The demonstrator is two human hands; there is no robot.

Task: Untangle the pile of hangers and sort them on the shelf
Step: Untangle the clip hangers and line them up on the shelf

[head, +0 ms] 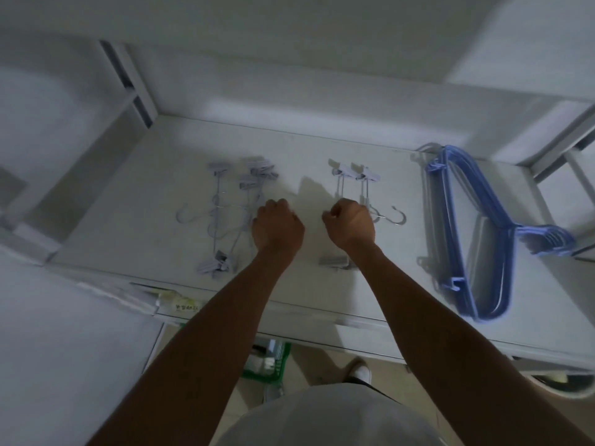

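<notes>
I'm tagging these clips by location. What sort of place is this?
Probably a storage or laundry corner. A plain white shelf holds grey clip hangers and a stack of blue hangers laid out in separate groups, and a green basket sits on the floor beneath it.

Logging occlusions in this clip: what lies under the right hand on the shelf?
The right hand covers the middle of the white clip hangers; their clips show beyond it, hooks to its right. Whether its grip encloses a bar is hidden.
</notes>
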